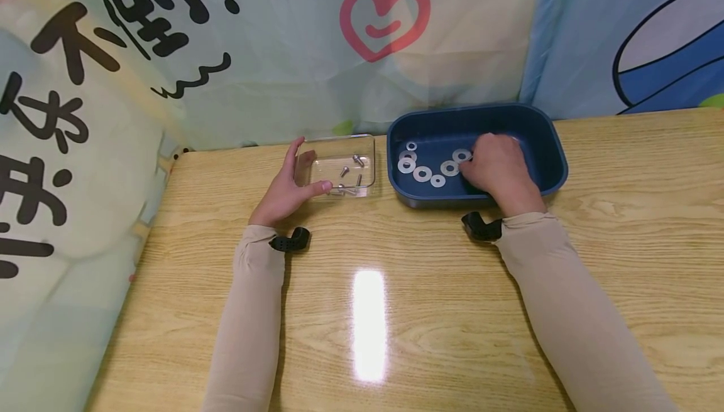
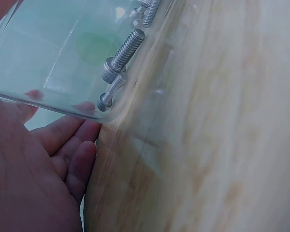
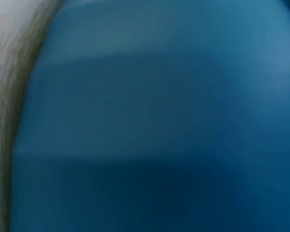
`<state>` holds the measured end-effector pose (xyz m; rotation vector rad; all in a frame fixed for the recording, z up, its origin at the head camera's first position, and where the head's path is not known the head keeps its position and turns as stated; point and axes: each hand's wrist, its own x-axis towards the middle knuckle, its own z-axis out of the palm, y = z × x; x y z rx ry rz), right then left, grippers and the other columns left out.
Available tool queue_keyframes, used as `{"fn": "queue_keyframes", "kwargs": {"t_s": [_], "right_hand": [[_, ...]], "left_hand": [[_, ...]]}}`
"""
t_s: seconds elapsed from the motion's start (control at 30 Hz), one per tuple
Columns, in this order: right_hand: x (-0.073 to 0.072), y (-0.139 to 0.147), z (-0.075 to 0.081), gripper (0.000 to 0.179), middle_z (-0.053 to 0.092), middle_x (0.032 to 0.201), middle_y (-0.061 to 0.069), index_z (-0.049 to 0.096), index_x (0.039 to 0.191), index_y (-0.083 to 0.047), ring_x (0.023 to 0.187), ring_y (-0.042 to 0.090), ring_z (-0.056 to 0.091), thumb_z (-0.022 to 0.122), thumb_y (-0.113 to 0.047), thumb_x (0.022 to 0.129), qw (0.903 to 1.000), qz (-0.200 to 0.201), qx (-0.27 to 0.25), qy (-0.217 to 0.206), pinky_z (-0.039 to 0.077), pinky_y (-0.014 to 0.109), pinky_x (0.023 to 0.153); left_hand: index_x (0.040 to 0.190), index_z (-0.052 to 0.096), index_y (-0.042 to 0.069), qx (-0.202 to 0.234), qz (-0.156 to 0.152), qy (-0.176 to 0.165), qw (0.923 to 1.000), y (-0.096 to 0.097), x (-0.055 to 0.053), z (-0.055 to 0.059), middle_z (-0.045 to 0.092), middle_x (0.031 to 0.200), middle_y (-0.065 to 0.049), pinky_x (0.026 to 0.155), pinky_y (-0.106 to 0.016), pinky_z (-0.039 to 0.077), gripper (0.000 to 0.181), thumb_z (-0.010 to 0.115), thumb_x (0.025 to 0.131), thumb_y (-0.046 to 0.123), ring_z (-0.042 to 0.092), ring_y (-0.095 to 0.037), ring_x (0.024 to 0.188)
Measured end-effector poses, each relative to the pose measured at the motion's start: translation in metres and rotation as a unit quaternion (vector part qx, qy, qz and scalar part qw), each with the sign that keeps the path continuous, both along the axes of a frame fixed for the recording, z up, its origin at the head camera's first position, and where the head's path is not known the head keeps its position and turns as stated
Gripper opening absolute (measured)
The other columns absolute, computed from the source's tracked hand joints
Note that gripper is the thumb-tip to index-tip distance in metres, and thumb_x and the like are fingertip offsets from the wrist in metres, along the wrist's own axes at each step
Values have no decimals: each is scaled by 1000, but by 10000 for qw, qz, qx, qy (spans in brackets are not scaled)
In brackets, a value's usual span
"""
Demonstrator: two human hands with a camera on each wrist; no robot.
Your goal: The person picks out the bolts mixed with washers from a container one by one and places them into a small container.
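Note:
My left hand (image 1: 283,189) grips a clear plastic box (image 1: 371,157) by its left end, thumb along the front rim and fingers at the back left corner. Several metal screws lie in the box; the left wrist view shows a socket-head screw (image 2: 121,58) close up through its wall. My right hand (image 1: 503,164) reaches down into a navy blue basin (image 1: 543,117), fingers bent toward its floor. Flat metal washers lie there, one washer (image 1: 449,168) right beside the thumb. The right fingertips are hidden, and the blurred right wrist view shows only the basin's wall (image 3: 135,106).
Box and basin stand side by side on a wooden table (image 1: 435,311), near its back edge. A printed cloth (image 1: 271,73) hangs behind and at the left. Each wrist wears a black camera, such as the right wrist camera (image 1: 481,227).

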<state>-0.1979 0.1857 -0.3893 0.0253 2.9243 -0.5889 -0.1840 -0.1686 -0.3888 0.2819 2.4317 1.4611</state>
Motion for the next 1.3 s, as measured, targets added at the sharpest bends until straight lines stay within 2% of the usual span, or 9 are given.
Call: {"fn": "queue_keyframes", "kwargs": {"t_s": [0.13, 0.23, 0.27, 0.37, 0.43, 0.5, 0.6, 0.67, 1.3], "right_hand": [[2, 0, 1, 43, 35, 55, 4, 49, 55, -3, 68, 34, 49, 60, -19, 94, 9998, -88, -144, 57, 34, 40, 66], [2, -1, 0, 43, 36, 57, 4, 50, 57, -3, 70, 34, 49, 61, -21, 94, 9997, -100, -192, 130, 33, 40, 66], [2, -1, 0, 41, 40, 58, 7, 53, 59, -1, 72, 35, 50, 61, -22, 94, 9996, -109, -200, 156, 35, 41, 67], [2, -1, 0, 35, 59, 76, 21, 65, 79, 9, 85, 42, 56, 61, -22, 94, 9992, -142, -277, 259, 44, 48, 75], [3, -1, 0, 35, 63, 89, 27, 68, 90, 11, 90, 44, 56, 61, -23, 94, 9987, -173, -380, 281, 45, 52, 80], [4, -1, 1, 38, 64, 106, 31, 67, 103, 13, 99, 47, 57, 60, -23, 94, 9981, -215, -499, 302, 46, 56, 87], [4, -2, 2, 40, 63, 112, 31, 67, 110, 12, 104, 46, 57, 59, -24, 94, 9972, -289, -633, 267, 46, 57, 91], [5, -3, 4, 45, 61, 123, 31, 63, 120, 13, 111, 47, 56, 58, -24, 94, 9968, -318, -691, 259, 44, 58, 96], [9, -10, 11, 41, 58, 114, 25, 63, 123, 7, 106, 40, 52, 62, -24, 95, 9913, -120, -1055, 783, 42, 57, 93]], "left_hand": [[162, 3, 11, 22, -1, -3, 10000, -1, 0, -1, 31, 161, -18, 119, -55, 17, 99, 73, 92, 19, 19, -31, 151], [162, 4, 12, 38, -8, 13, 10000, -2, 0, -2, 31, 161, -18, 119, -55, 16, 100, 74, 91, 20, 19, -31, 152], [162, 4, 11, 38, -10, 21, 10000, -2, 0, -3, 31, 160, -18, 119, -55, 16, 100, 74, 91, 20, 19, -31, 151], [162, 4, 11, 47, -22, 33, 10000, -2, 0, -3, 32, 160, -18, 119, -56, 16, 100, 74, 91, 20, 19, -31, 151], [162, 4, 11, 52, -25, 37, 10000, -2, 0, -4, 32, 160, -18, 119, -56, 16, 99, 74, 92, 20, 19, -32, 151], [162, 4, 11, 70, -23, 25, 10000, -2, 0, -4, 32, 160, -18, 119, -56, 16, 99, 74, 92, 20, 19, -31, 151], [162, 4, 12, 95, -23, -4, 10000, -2, -1, -5, 31, 161, -17, 119, -56, 16, 99, 74, 92, 20, 19, -30, 152], [162, 4, 13, 114, -20, -24, 9999, -3, -1, -6, 31, 161, -17, 119, -55, 16, 99, 74, 92, 20, 18, -30, 152], [162, 4, 14, 90, 24, -33, 10000, -1, -2, -3, 31, 161, -17, 119, -56, 16, 100, 74, 92, 20, 19, -30, 152]]}}
